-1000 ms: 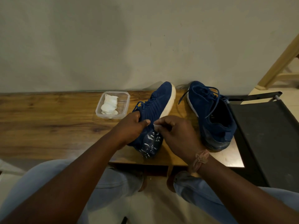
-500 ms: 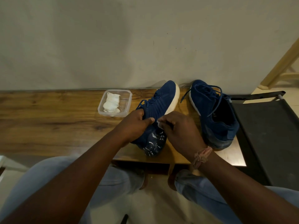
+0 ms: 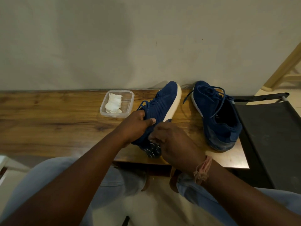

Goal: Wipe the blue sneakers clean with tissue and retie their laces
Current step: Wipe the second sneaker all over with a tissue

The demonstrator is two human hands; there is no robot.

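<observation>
One blue sneaker lies tipped on its side on the wooden table, white sole edge to the right and heel toward me. My left hand grips its upper near the laces, thumb across the top. My right hand has curled fingers pressing a small piece of white tissue against the sneaker's side near the heel; most of the tissue is hidden under the fingers. The second blue sneaker stands upright to the right, with its laces loose.
A clear plastic container holding folded white tissue sits left of the held sneaker. A black chair seat adjoins the table's right end. The wall runs right behind the table. My knees are below the near edge.
My right hand has shifted slightly along the sneaker's side with the tissue, which now shows less. My left hand keeps its grip and the sneaker stays tipped.
</observation>
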